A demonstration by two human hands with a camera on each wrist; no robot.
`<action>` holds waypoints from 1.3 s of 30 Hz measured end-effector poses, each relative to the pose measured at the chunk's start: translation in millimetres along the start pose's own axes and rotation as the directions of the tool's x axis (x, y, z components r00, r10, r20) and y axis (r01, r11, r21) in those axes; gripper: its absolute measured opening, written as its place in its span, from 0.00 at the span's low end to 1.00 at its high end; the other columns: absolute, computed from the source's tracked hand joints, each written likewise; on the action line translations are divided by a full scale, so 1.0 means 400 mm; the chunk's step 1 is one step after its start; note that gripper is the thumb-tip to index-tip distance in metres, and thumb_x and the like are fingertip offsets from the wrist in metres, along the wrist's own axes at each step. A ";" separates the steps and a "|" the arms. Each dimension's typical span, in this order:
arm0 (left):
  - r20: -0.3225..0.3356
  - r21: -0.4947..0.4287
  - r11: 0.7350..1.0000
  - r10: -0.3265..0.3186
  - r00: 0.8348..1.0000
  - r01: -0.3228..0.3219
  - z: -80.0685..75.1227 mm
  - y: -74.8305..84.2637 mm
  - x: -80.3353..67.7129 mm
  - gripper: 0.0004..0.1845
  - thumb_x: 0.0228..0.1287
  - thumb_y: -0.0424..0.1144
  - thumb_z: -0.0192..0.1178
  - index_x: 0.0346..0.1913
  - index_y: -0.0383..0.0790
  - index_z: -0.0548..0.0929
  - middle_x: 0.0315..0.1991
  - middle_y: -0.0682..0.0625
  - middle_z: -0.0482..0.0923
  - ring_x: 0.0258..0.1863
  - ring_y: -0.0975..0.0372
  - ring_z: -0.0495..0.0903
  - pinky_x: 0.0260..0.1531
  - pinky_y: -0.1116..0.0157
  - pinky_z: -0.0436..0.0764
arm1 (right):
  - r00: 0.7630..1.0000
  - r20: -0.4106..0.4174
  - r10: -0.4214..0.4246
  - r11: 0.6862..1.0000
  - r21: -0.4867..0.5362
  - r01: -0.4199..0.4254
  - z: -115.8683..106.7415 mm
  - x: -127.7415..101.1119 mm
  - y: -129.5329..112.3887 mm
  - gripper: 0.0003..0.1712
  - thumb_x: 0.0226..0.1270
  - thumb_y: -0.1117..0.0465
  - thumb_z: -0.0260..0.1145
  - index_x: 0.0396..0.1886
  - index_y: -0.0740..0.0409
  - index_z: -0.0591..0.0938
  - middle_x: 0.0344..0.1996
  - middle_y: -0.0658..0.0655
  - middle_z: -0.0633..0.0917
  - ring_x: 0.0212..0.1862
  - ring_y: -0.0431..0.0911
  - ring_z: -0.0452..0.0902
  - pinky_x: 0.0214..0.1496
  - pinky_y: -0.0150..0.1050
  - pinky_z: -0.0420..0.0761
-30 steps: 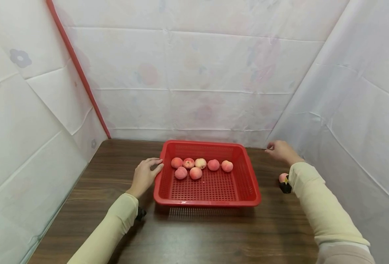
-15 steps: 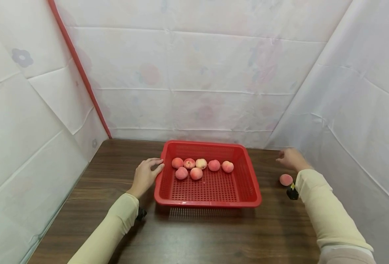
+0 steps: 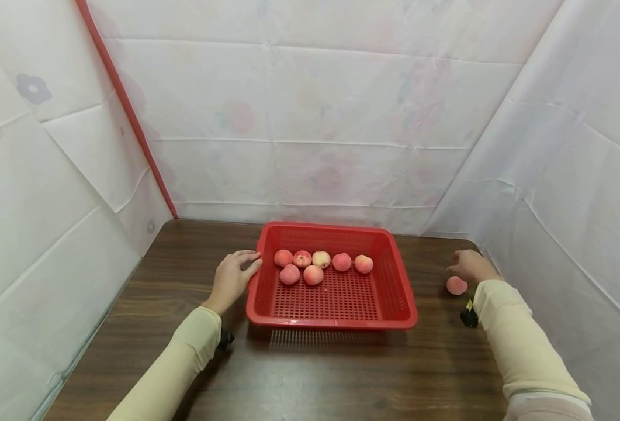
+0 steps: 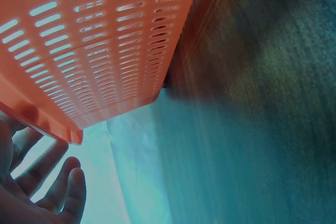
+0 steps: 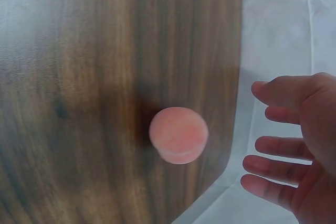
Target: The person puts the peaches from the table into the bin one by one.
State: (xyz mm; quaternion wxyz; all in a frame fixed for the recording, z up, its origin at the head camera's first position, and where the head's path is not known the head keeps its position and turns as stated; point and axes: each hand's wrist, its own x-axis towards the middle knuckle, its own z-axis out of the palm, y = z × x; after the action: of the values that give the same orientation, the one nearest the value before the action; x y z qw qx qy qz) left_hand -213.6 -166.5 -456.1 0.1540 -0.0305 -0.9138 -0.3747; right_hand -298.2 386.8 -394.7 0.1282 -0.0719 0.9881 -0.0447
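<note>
A red perforated basket (image 3: 404,304) sits mid-table with several pink peaches (image 3: 313,275) near its back wall. My left hand (image 3: 232,278) rests with straight fingers against the basket's left rim; the left wrist view shows the basket wall (image 4: 105,45) and my fingers (image 4: 63,192) beside it. One loose peach (image 3: 456,285) lies on the table right of the basket. My right hand (image 3: 470,265) hovers just behind and beside it, fingers spread and holding nothing. In the right wrist view the peach (image 5: 178,135) lies left of my open right hand (image 5: 294,145).
The dark wooden table (image 3: 315,374) is enclosed by white cloth walls on three sides (image 3: 310,117). The right cloth wall (image 3: 551,222) stands close behind my right hand. A red strip (image 3: 125,111) runs down the left corner.
My right hand has drawn back from the far right corner toward the loose peach, which now shows fully beside it. The left hand and basket have stayed put.
</note>
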 end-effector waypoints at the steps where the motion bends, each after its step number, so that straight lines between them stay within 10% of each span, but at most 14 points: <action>1: -0.003 -0.001 1.000 0.003 1.000 -0.003 0.001 -0.001 0.001 0.18 0.65 0.45 0.63 0.53 0.39 0.85 0.53 0.42 0.83 0.53 0.47 0.78 0.54 0.46 0.76 | 1.000 0.007 0.009 1.000 0.003 -0.009 0.006 0.000 0.004 0.31 0.64 0.56 0.63 0.57 0.77 0.73 0.54 0.79 0.76 0.59 0.73 0.70 0.59 0.63 0.72; 17: -0.005 0.002 1.000 0.014 1.000 -0.014 0.007 -0.002 -0.001 0.18 0.64 0.44 0.64 0.53 0.38 0.85 0.53 0.42 0.83 0.52 0.48 0.78 0.53 0.46 0.77 | 0.994 0.077 0.074 0.995 0.065 -0.079 0.101 -0.009 0.045 0.38 0.53 0.60 0.59 0.62 0.81 0.67 0.59 0.84 0.68 0.60 0.72 0.67 0.57 0.61 0.72; 39: -0.008 0.010 1.000 0.014 1.000 -0.014 0.008 -0.006 0.001 0.18 0.64 0.43 0.64 0.53 0.38 0.85 0.53 0.41 0.83 0.52 0.47 0.79 0.52 0.46 0.77 | 0.999 0.038 0.030 0.998 0.054 -0.032 0.136 -0.005 0.055 0.19 0.51 0.61 0.59 0.41 0.71 0.78 0.35 0.69 0.79 0.37 0.57 0.72 0.42 0.53 0.76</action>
State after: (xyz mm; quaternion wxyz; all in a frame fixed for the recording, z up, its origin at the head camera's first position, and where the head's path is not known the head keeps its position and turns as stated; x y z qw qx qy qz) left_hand -215.1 -165.9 -459.8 0.1606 -0.0347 -0.9147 -0.3693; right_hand -285.1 404.9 -449.1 0.1491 -0.0536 0.9850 -0.0685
